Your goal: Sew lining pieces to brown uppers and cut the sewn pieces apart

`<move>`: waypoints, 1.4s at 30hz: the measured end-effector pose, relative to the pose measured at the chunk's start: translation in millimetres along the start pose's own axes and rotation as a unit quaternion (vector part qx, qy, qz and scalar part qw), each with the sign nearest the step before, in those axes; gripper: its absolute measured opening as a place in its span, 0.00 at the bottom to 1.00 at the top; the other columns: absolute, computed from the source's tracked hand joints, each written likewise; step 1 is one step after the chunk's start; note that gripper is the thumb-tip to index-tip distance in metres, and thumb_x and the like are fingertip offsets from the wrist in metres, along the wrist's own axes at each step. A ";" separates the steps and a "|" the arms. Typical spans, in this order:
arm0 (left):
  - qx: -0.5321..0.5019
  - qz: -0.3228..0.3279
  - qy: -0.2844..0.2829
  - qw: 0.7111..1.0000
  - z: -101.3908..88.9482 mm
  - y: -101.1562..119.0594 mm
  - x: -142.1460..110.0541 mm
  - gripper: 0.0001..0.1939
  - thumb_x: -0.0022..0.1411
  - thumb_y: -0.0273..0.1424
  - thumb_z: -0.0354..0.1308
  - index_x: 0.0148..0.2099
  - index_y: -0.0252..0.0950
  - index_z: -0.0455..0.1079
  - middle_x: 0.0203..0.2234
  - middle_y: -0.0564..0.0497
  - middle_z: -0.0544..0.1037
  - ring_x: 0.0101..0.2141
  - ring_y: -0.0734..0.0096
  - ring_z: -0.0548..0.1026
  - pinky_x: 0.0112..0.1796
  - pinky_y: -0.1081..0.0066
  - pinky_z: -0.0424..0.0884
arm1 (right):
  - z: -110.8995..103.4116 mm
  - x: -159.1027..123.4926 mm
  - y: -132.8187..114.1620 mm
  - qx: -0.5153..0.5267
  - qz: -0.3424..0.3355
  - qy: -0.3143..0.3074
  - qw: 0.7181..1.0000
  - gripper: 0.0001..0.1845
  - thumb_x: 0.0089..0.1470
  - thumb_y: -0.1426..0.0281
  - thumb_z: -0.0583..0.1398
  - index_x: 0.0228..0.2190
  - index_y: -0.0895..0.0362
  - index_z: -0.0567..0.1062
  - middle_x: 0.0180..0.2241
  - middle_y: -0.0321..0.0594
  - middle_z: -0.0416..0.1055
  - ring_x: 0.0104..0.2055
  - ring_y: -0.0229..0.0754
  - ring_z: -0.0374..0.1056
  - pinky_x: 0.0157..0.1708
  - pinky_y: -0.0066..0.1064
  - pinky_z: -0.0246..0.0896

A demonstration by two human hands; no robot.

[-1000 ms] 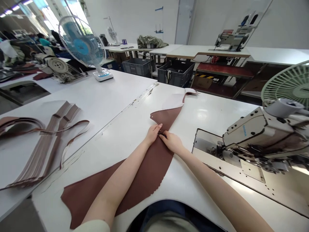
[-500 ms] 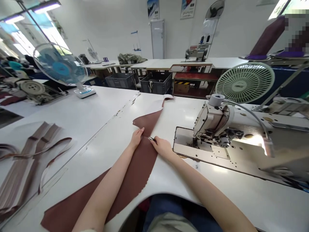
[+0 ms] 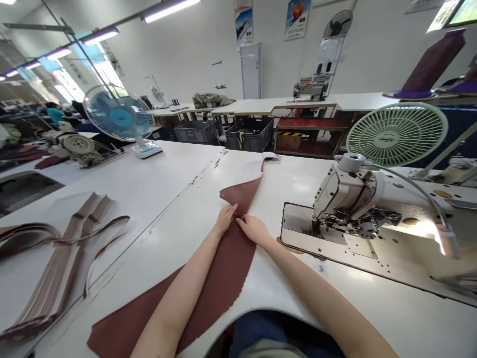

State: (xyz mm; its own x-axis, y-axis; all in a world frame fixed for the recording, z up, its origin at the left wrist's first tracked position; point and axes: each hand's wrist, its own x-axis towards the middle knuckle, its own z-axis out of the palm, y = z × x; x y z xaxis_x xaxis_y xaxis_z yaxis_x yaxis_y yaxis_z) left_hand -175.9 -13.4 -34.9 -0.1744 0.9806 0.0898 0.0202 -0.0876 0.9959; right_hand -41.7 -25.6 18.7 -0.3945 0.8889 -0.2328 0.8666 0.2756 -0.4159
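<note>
A long piece of reddish-brown fabric [image 3: 233,258] runs over the white table, from the lower left up to a narrow, folded-over end [image 3: 274,156] showing a pale underside. My left hand [image 3: 225,220] is closed on the fabric, thumb and fingers pinching its left edge at the narrow part. Touching distance away, my right hand [image 3: 254,229] is closed round small dark thread snips [image 3: 240,217], mostly hidden by the fingers. Their tip is at the fabric beside my left fingertips. My left forearm lies across the lower fabric.
A sewing machine [image 3: 346,204] with a lit lamp stands at right, its bed plate close to my right forearm. Stacked brown strips [image 3: 70,248] and a loose curled strip [image 3: 112,238] lie at left. A blue fan [image 3: 121,117] and a green fan [image 3: 397,134] stand further back.
The view has shifted, so everything sits further right and slightly lower. My hands have come closer together at the fabric, and the snips' tip, visible before, is now mostly covered.
</note>
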 end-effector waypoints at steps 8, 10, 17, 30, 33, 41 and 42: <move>0.002 0.005 -0.017 1.000 0.2 1.9 -1.3 0.23 0.53 0.50 0.53 0.21 0.37 0.54 0.16 0.58 0.58 0.22 0.75 0.58 0.26 0.71 0.56 | 8.6 1.9 -5.8 -0.035 0.011 0.015 0.999 0.20 0.62 0.59 0.43 0.36 0.55 0.70 0.39 0.46 0.75 0.41 0.48 0.71 0.35 0.33 0.57; -0.001 0.005 -0.016 1.000 0.4 2.4 -1.4 0.23 0.53 0.50 0.53 0.21 0.37 0.55 0.17 0.57 0.58 0.22 0.75 0.58 0.26 0.71 0.56 | 10.6 1.1 -5.8 -0.033 0.011 0.022 0.999 0.20 0.62 0.59 0.43 0.36 0.55 0.70 0.39 0.45 0.75 0.41 0.47 0.71 0.34 0.33 0.57; 0.012 0.006 -0.020 1.000 0.3 1.3 -0.3 0.23 0.53 0.50 0.52 0.21 0.37 0.55 0.17 0.57 0.58 0.23 0.75 0.58 0.27 0.71 0.56 | 9.0 -1.1 -8.9 -0.026 0.025 0.029 0.999 0.19 0.62 0.60 0.44 0.35 0.55 0.70 0.40 0.44 0.75 0.42 0.48 0.71 0.34 0.33 0.56; -0.004 0.018 -0.001 1.000 -0.2 -1.4 -0.5 0.22 0.53 0.48 0.55 0.20 0.36 0.58 0.16 0.58 0.60 0.23 0.75 0.58 0.27 0.71 0.56 | 17.4 -2.0 -9.3 -0.046 0.021 0.065 0.997 0.18 0.63 0.60 0.44 0.37 0.56 0.70 0.37 0.45 0.75 0.39 0.45 0.71 0.35 0.32 0.56; -0.009 0.019 0.003 1.000 -0.4 -2.2 0.1 0.22 0.53 0.48 0.56 0.20 0.35 0.60 0.16 0.57 0.62 0.23 0.75 0.60 0.28 0.71 0.57 | 17.5 -2.9 -10.1 -0.049 0.019 0.069 0.996 0.19 0.64 0.61 0.43 0.37 0.56 0.69 0.37 0.45 0.75 0.38 0.45 0.71 0.34 0.32 0.56; -0.057 0.026 0.045 0.997 -0.4 2.6 -1.4 0.20 0.54 0.47 0.56 0.24 0.35 0.64 0.21 0.55 0.68 0.27 0.72 0.66 0.32 0.71 0.63 | 3.3 -26.8 18.9 0.018 0.003 0.073 0.997 0.15 0.58 0.56 0.50 0.33 0.53 0.68 0.31 0.39 0.73 0.32 0.42 0.67 0.27 0.29 0.48; -0.072 0.020 0.053 0.996 -0.9 2.9 -1.7 0.19 0.54 0.46 0.56 0.25 0.35 0.65 0.22 0.54 0.69 0.28 0.71 0.68 0.33 0.70 0.64 | 0.9 -32.8 29.3 0.034 0.006 0.081 0.996 0.13 0.56 0.57 0.52 0.31 0.53 0.67 0.29 0.37 0.72 0.31 0.41 0.65 0.26 0.28 0.46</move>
State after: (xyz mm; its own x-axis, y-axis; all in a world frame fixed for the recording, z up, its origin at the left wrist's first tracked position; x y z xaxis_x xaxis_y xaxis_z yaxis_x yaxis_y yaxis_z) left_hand -176.5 -15.4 -32.2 -0.2791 0.9525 0.1221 -0.1103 -0.1581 0.9812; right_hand -3.6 -47.0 13.4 -0.3241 0.9412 -0.0955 0.8465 0.2435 -0.4734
